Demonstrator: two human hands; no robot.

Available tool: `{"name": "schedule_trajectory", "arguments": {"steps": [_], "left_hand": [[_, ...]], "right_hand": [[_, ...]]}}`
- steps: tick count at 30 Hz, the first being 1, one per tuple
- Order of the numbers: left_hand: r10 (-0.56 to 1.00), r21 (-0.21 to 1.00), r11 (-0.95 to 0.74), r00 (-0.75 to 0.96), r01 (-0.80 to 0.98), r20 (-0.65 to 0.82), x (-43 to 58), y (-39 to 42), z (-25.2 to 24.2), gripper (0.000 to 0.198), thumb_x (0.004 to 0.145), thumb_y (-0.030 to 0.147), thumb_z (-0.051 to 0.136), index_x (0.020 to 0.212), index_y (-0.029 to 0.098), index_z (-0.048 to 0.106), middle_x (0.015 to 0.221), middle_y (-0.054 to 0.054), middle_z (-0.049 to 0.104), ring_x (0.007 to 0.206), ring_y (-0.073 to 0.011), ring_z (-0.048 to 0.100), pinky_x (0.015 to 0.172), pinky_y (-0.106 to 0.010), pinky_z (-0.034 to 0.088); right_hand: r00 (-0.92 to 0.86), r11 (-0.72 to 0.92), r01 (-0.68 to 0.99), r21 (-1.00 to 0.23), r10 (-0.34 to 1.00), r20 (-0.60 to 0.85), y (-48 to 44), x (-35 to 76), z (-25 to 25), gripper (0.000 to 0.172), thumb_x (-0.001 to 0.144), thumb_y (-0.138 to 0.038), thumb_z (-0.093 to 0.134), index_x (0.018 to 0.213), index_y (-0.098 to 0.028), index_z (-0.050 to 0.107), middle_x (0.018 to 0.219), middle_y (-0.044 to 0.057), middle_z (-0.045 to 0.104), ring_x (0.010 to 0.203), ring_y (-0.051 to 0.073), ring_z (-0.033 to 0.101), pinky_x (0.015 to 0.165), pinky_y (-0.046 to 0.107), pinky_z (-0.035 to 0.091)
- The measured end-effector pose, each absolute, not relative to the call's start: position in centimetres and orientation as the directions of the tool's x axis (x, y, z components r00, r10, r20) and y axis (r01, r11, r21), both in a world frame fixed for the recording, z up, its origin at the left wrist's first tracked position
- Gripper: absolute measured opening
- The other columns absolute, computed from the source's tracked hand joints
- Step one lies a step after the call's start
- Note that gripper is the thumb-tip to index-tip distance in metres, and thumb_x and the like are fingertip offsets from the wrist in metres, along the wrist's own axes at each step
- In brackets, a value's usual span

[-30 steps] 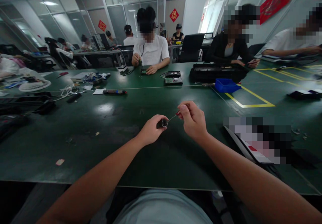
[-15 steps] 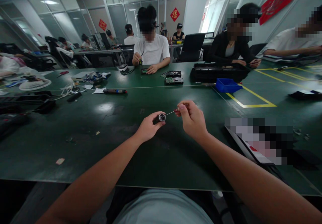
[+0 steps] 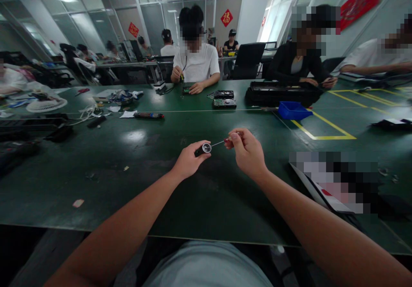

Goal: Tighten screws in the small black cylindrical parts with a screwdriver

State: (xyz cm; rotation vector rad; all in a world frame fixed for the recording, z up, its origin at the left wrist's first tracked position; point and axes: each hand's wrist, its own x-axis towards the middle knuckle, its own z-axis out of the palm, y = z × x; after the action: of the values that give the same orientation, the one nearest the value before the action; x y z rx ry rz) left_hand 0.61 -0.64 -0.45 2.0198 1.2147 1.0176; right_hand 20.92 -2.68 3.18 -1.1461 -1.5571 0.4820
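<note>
My left hand (image 3: 189, 160) is closed around a small dark cylinder (image 3: 206, 148), whose round, silver-rimmed end faces me and to the right. What the cylinder belongs to cannot be made out. Between thumb and fingers, my right hand (image 3: 247, 151) grips the reddish handle of a screwdriver (image 3: 218, 144). Its thin metal shaft points left, and the tip reaches the cylinder's open end; how deep it goes is hidden. Both hands are above the green table (image 3: 206, 209).
Beyond my hands lie opened hard drives (image 3: 224, 103), a blue bin (image 3: 293, 111) and a long black case (image 3: 283, 93). A pen-like tool (image 3: 148, 115) and cables (image 3: 86, 114) are on the left. Co-workers sit across the table. A partly blurred flat object (image 3: 317, 188) rests at right.
My view has shifted slightly. Both hands keep their grips, and the screwdriver stays at the cylinder's end with only a slight change in the right fingers.
</note>
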Motion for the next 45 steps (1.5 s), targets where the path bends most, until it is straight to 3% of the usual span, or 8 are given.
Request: {"name": "schedule_trajectory", "arguments": {"steps": [6,14,24,28,36,39,42,45], "left_hand": [[0.874,0.719,-0.482,0.338,0.501,0.351,0.41,-0.6,-0.76,0.04,0.086,0.027,0.07,0.126,0.025,0.064,0.129,-0.005,0.066,0.122,-0.0249,0.057,0.11,-0.045,0.04],[0.846,0.682,-0.53,0.366,0.503,0.388,0.12,-0.44,-0.91,0.039,0.087,0.029,0.069,0.125,0.026,0.064,0.123,-0.005,0.068,0.116,-0.0239,0.06,0.104,-0.043,0.043],[0.846,0.678,-0.532,0.359,0.507,0.395,0.06,-0.22,-1.02,0.039,0.086,0.029,0.071,0.124,0.026,0.065,0.122,-0.005,0.068,0.115,-0.0237,0.061,0.103,-0.042,0.044],[0.847,0.68,-0.53,0.358,0.506,0.394,0.12,-0.29,-0.99,0.038,0.086,0.027,0.072,0.123,0.026,0.065,0.12,-0.004,0.069,0.114,-0.0238,0.062,0.103,-0.043,0.044],[0.844,0.677,-0.533,0.37,0.507,0.388,0.15,-0.37,-0.87,0.038,0.085,0.025,0.072,0.122,0.026,0.065,0.119,-0.003,0.069,0.112,-0.0225,0.062,0.102,-0.042,0.045],[0.846,0.674,-0.531,0.374,0.513,0.381,0.18,-0.5,-0.7,0.038,0.086,0.026,0.072,0.123,0.027,0.065,0.119,-0.003,0.069,0.113,-0.0224,0.061,0.102,-0.042,0.044],[0.851,0.678,-0.523,0.367,0.516,0.377,0.2,-0.58,-0.61,0.038,0.086,0.025,0.071,0.123,0.026,0.065,0.119,-0.004,0.069,0.112,-0.0225,0.061,0.101,-0.042,0.045],[0.853,0.685,-0.52,0.354,0.51,0.384,0.19,-0.55,-0.69,0.039,0.085,0.026,0.072,0.124,0.027,0.065,0.12,-0.004,0.069,0.113,-0.023,0.061,0.103,-0.043,0.044]], "right_hand": [[0.048,0.443,0.453,-0.774,0.855,0.517,-2.72,21.03,3.27,0.023,0.098,-0.041,0.048,0.093,-0.021,0.059,0.077,0.003,0.071,0.068,0.017,0.066,0.063,0.03,0.049],[0.029,0.407,0.608,-0.681,0.846,0.532,-3.02,21.24,3.85,0.034,0.087,-0.048,0.065,0.067,-0.022,0.055,0.058,-0.002,0.061,0.051,0.013,0.052,0.053,0.028,0.037],[-0.121,0.581,0.547,-0.603,0.768,0.629,-3.23,21.05,3.46,0.012,0.092,-0.032,0.058,0.096,-0.022,0.063,0.083,0.004,0.071,0.072,0.018,0.066,0.066,0.031,0.049],[-0.179,0.614,0.545,-0.571,0.75,0.637,-3.21,21.14,3.58,0.009,0.091,-0.022,0.053,0.095,-0.022,0.061,0.085,0.004,0.069,0.075,0.018,0.066,0.072,0.032,0.05],[-0.131,0.519,0.577,-0.63,0.82,0.557,-3.49,21.07,3.96,0.027,0.099,-0.037,0.048,0.086,-0.021,0.065,0.064,-0.001,0.062,0.057,0.014,0.057,0.057,0.028,0.039],[-0.101,0.518,0.552,-0.654,0.82,0.564,-3.59,20.97,3.95,0.02,0.098,-0.032,0.047,0.099,-0.021,0.063,0.071,0.0,0.065,0.063,0.015,0.06,0.061,0.029,0.042],[-0.039,0.499,0.449,-0.742,0.84,0.541,-3.51,20.85,3.85,0.018,0.095,-0.03,0.051,0.109,-0.021,0.057,0.078,0.002,0.067,0.069,0.016,0.063,0.065,0.031,0.046],[0.018,0.455,0.252,-0.854,0.88,0.474,-3.08,20.69,3.61,0.015,0.093,-0.034,0.055,0.099,-0.021,0.059,0.082,0.003,0.068,0.074,0.017,0.064,0.07,0.033,0.05]]}}
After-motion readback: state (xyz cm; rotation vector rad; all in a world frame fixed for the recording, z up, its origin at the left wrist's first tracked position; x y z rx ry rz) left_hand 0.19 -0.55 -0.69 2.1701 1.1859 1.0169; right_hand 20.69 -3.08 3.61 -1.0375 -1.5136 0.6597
